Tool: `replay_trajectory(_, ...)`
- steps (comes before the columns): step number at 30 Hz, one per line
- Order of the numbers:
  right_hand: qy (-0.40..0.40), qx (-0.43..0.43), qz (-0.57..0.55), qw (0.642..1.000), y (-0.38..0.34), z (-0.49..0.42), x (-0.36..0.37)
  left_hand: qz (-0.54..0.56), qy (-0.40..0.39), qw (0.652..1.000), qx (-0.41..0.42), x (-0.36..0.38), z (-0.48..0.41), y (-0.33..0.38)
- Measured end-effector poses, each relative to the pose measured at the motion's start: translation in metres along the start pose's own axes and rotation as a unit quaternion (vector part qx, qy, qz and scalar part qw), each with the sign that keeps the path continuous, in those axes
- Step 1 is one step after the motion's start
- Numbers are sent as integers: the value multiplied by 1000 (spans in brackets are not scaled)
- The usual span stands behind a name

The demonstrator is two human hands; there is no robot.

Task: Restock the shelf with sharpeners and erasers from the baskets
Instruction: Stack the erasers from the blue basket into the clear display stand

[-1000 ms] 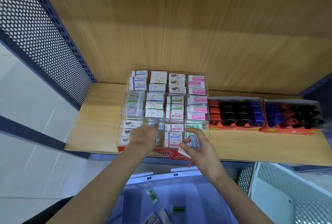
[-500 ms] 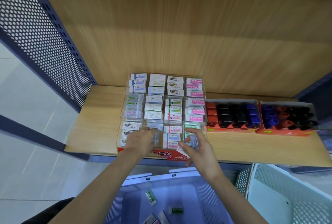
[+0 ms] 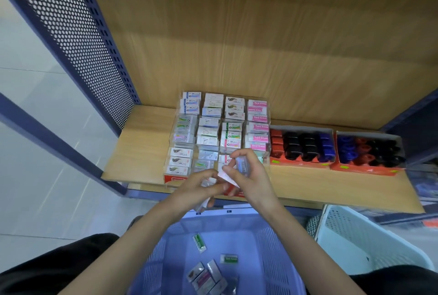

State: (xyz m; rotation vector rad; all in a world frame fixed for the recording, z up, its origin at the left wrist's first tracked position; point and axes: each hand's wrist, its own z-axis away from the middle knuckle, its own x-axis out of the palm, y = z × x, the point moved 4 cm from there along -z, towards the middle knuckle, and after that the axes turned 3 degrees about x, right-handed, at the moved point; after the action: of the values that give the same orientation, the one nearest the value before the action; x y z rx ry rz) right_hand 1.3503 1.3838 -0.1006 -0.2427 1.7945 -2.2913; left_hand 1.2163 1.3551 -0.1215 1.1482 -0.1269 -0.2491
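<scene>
Both hands are meeting just above the shelf's (image 3: 147,150) front edge, in front of the clear eraser display (image 3: 220,129). Right hand (image 3: 251,176) is gripping a small clear-wrapped eraser (image 3: 243,164) betw. thumb and fingers, w/ a white strip hanging under it; print on it is too blurred to read. Left hand (image 3: 201,188) is curling shut around something pale and crinkly, prob. wrapper; can't tell exactly what.

Display is sitting toward the shelf's left half, reaching from the back wall to the front edge, packed w/ erasers in rows. Right column's pink labels are reading "Hard Eraser". Other columns are showing green, blue and white labels, text too small. Red strip along the display's front is mostly hidden by the hands.

Two orange boxes are lying to the right of the display: the near one (image 3: 303,145) w/ red, black and blue sharpeners, the far one (image 3: 369,152) by the shelf's right end w/ blue, red and black ones.

Below the front edge, a purple basket (image 3: 272,259) is holding loose erasers (image 3: 206,275) at its bottom, one w/ a green label (image 3: 229,259), unreadable. A white basket (image 3: 369,240) is sitting just to its right.
</scene>
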Motion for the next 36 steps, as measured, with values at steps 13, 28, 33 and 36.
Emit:
replay_trajectory(13, -31, 32, 70, 997, -3, 7, -16, 181, 57, 981, -25, -18, 10, -3)
replay_trajectory(28, -211, 7, 102, 972, -5, 0, -17, 80, 3, 997, 12, -12, -17, 14)
replay_trajectory(33, -180, -42, 184, 965, 5, -17, -31, 81, 16, 997, 1, -15, -29, 18)
replay_trajectory(36, 23, -40, 244, 969, 15, -45, -57, 162, 93, 982, -37, -32, -35, 8)
